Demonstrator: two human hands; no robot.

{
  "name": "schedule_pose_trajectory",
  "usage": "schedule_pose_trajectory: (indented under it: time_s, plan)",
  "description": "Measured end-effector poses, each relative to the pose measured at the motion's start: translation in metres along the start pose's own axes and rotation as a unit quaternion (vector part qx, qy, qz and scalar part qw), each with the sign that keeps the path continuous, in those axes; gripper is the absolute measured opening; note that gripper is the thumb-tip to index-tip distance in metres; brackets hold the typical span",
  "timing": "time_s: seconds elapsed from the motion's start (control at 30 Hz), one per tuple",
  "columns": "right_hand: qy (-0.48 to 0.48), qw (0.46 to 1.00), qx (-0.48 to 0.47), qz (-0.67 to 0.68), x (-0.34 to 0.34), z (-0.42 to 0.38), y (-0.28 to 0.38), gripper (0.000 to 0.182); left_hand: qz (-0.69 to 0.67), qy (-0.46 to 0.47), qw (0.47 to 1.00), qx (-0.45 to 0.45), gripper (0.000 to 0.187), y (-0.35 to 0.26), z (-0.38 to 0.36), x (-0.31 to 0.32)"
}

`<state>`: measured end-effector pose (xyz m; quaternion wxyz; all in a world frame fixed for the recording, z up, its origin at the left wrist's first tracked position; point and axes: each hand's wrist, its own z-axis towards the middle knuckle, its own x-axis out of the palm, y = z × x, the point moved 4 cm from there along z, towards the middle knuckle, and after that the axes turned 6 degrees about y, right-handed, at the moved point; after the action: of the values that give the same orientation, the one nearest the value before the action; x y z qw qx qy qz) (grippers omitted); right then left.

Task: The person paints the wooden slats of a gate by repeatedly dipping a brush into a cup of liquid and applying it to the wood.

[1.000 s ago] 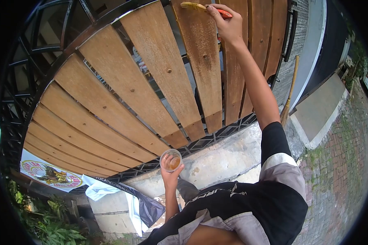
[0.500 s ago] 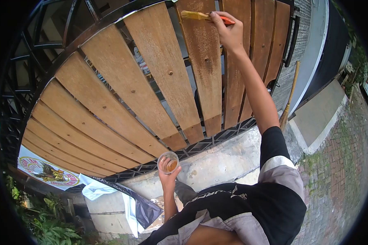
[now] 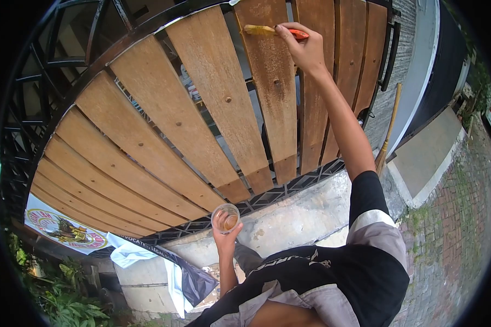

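Note:
A paintbrush [image 3: 260, 29] with an orange handle and yellowish bristles is pinched in my right hand [image 3: 306, 49]. Its bristles lie against the upper part of a wooden slat [image 3: 273, 71], whose surface there is darker and patchy brown. Lower down, my left hand [image 3: 227, 238] is wrapped round a clear plastic cup [image 3: 225, 218] with some amber liquid at its bottom. The cup is just in front of the lower ends of the slats. Slats to the left [image 3: 202, 71] look paler and dry, while those at the right [image 3: 350, 60] are a deeper reddish brown.
Black metal framework [image 3: 65, 62] borders the slats. A broom [image 3: 390, 125] leans by the wall at right, near brick paving [image 3: 442, 245]. A printed banner [image 3: 65, 223] and white cloth [image 3: 130, 253] hang lower left, above green plants [image 3: 71, 305]. A concrete ledge [image 3: 289, 212] runs below.
My right hand and the paintbrush have moved slightly down along the slat, with the brush now more level. My left hand still holds the cup in nearly the same place.

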<state>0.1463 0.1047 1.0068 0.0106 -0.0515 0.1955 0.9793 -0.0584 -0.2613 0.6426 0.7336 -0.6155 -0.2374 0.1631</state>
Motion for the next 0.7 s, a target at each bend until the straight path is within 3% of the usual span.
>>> schedule_pose_trajectory:
  time_s: [0.07, 0.13, 0.2, 0.27, 0.53, 0.63, 0.7]
  plan:
    - [-0.036, 0.999, -0.025, 0.021, -0.004, 0.006, 0.000, 0.016, -0.002, -0.003, 1.000, 0.000, 0.083, 0.000, 0.000, 0.002]
    - [-0.113, 0.984, -0.130, -0.039, -0.010, 0.012, 0.001, 0.015, 0.007, 0.002, 1.000, 0.011, 0.083, 0.002, 0.001, 0.002]
    - [-0.107, 0.975, -0.179, -0.077, -0.008, 0.014, -0.003, 0.014, 0.013, 0.008, 1.000, 0.024, 0.083, 0.003, 0.003, 0.004]
    - [-0.032, 0.948, -0.259, -0.180, 0.004, 0.005, -0.003, 0.015, 0.013, 0.008, 1.000, 0.025, 0.083, 0.003, 0.002, 0.005]
    - [0.004, 0.927, -0.247, -0.283, 0.023, -0.008, 0.008, 0.016, 0.010, 0.009, 1.000, 0.010, 0.084, 0.002, 0.001, 0.005]
    - [0.020, 0.930, -0.203, -0.305, 0.024, 0.002, 0.028, 0.015, 0.002, 0.003, 1.000, 0.004, 0.085, 0.000, 0.000, 0.005]
    - [0.058, 0.960, -0.094, -0.258, 0.019, 0.016, 0.033, 0.015, 0.003, -0.002, 1.000, 0.002, 0.085, 0.001, -0.003, 0.004]
